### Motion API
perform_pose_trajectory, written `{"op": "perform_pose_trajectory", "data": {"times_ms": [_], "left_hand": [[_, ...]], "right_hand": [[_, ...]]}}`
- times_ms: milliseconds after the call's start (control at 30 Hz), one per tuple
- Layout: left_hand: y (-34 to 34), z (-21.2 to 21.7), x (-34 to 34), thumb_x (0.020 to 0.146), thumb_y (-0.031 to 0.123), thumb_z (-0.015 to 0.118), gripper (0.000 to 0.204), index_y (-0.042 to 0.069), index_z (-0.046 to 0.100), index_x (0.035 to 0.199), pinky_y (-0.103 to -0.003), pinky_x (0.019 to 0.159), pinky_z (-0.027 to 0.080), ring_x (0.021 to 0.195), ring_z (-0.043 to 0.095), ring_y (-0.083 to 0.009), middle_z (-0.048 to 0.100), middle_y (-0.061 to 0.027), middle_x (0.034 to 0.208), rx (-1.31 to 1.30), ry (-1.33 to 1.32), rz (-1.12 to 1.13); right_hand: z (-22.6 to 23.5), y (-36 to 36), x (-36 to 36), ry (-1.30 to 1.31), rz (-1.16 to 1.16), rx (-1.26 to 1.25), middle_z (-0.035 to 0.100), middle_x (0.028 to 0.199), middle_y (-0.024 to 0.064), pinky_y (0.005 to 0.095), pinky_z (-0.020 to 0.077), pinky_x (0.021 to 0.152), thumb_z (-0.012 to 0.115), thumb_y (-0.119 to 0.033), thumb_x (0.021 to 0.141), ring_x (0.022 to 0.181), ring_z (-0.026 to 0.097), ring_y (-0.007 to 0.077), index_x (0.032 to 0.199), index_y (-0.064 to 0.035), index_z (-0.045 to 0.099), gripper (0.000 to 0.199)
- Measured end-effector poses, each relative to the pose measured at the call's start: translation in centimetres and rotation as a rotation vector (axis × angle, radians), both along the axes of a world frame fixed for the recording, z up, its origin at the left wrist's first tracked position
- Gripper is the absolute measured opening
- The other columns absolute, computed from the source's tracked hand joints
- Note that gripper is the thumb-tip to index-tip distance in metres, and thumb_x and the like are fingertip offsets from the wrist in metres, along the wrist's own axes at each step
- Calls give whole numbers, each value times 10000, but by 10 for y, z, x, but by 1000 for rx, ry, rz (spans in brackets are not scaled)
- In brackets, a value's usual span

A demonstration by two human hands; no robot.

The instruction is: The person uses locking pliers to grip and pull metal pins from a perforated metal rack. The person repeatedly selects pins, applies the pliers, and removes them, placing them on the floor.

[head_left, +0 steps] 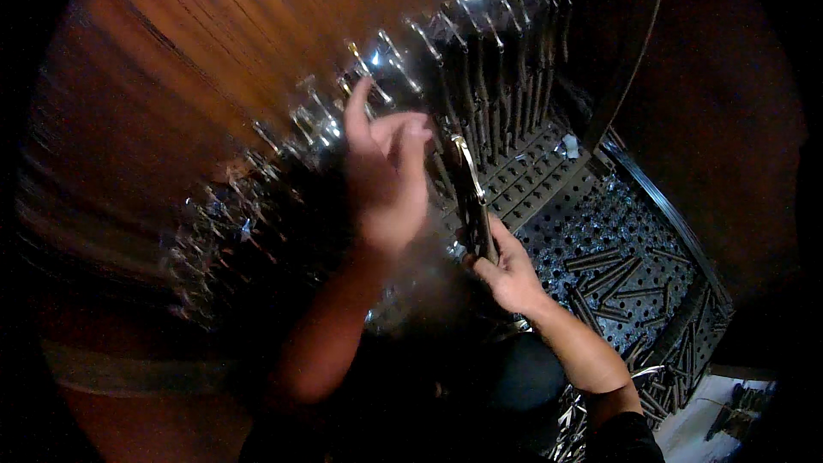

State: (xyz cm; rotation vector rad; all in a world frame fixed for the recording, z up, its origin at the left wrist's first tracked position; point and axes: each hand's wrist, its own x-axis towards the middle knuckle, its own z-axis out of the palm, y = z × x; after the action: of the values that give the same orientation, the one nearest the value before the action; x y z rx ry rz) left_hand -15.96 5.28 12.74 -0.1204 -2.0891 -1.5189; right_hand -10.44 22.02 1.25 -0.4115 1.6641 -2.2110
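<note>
My right hand (512, 281) is closed around the lower part of a slim dark rod (477, 221), which stands tilted. A bright, curved metal piece (467, 167) runs along its upper end; I cannot tell whether more than one rod is in the grip. Higher and to the left, my left hand (390, 176) is slightly blurred, one finger stretched up and the others partly bent. Nothing shows in it. Its raised finger is close to the shiny metal tips (377, 86) of a long row of upright dark rods (506, 103).
The upright rods stand in a rack with a holed base (523, 176). To the right, a perforated metal tray (634, 214) holds loose dark rods (613, 279). Shiny pieces (570, 429) lie at the lower right, beside a pale sheet (707, 420). Brown streaked sheeting (197, 43) rises behind.
</note>
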Motion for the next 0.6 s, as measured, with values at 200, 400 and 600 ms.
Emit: {"op": "perform_pose_trajectory", "data": {"times_ms": [200, 400, 600], "left_hand": [[-23, 22, -24, 924, 188, 649, 616, -26, 408, 1449, -435, 775, 558, 810, 719, -364, 740, -162, 857, -422, 15, 276], [-23, 28, -29, 912, 193, 666, 512, -20, 500, 1347, -457, 770, 552, 824, 707, -389, 737, -167, 861, -543, 35, 278], [-20, 36, -38, 910, 198, 673, 353, 10, 605, 1201, -475, 816, 539, 883, 698, -405, 736, -190, 910, -464, -32, 291]], "right_hand": [[-9, 1, -2, -19, 36, 76, 581, 1253, 55, 300, 424, 1014, 503, 81, 810, 1156, 541, 160, 1449, -34, 429, 653], [-8, 2, -3, 113, 38, 156, 567, 1293, 69, 316, 384, 1077, 515, 79, 810, 1222, 517, 176, 1462, -31, 426, 667], [-18, 7, 1, 148, 44, 212, 534, 1371, 75, 309, 371, 1091, 537, 81, 814, 1268, 486, 171, 1493, -41, 415, 700]]}}
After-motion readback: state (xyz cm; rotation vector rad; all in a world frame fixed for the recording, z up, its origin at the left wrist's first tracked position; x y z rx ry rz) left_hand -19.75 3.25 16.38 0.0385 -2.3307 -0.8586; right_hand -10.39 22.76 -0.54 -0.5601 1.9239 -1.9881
